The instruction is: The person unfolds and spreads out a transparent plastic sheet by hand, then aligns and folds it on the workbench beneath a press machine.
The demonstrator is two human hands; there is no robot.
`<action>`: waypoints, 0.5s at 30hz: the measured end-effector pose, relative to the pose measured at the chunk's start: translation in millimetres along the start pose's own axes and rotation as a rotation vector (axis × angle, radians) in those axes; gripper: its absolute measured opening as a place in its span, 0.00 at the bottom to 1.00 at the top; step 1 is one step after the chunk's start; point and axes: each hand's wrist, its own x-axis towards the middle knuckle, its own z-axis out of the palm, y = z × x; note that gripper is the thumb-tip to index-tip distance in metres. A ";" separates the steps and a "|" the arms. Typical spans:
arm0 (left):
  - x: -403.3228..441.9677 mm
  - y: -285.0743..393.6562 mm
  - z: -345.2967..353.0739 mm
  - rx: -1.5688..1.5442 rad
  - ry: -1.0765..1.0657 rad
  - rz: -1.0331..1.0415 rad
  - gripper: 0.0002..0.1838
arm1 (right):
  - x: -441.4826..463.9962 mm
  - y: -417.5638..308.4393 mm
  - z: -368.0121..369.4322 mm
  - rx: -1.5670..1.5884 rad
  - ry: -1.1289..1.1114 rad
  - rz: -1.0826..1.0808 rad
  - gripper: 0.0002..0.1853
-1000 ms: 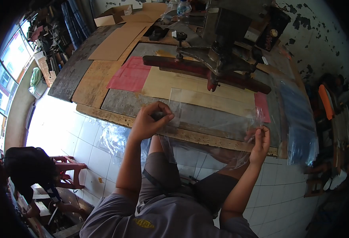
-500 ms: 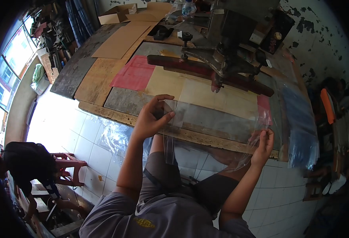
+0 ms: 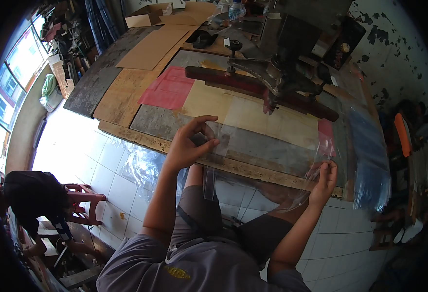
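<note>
A thin clear plastic sheet [image 3: 220, 148] stretches between my two hands in front of the press. My left hand [image 3: 187, 143] holds its left edge, thumb and curled fingers around the film, index finger extended. At the right end, my right hand [image 3: 324, 182] pinches the gathered film with its fingertips. The sheet hangs over the table's front edge, and a strip dangles below my left hand. Behind it lies a cream bed sheet [image 3: 253, 109] with a red patch [image 3: 168, 88] on the left. Above that bed is the press's long dark bar [image 3: 253, 90].
A stack of bluish plastic sheets [image 3: 369, 160] hangs over the table's right side. Cardboard [image 3: 153, 46] lies at back left, with an open box [image 3: 148, 17] beyond. Loose clear plastic [image 3: 143, 168] is below the table. Another person [image 3: 34, 199] bends near a red stool [image 3: 85, 204].
The camera view has shifted slightly. Both hands keep nearly the same pose on the plastic sheet, and the press bar stays raised as before.
</note>
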 end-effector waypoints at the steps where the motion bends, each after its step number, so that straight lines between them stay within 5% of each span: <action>1: 0.1 -1.7 -0.2 -0.003 -0.004 0.024 0.29 | 0.1 0.2 -0.3 -0.007 -0.001 0.000 0.13; 15: 0.7 -8.0 1.3 -0.016 0.014 0.035 0.19 | 0.1 1.9 -1.6 -0.011 -0.025 0.003 0.12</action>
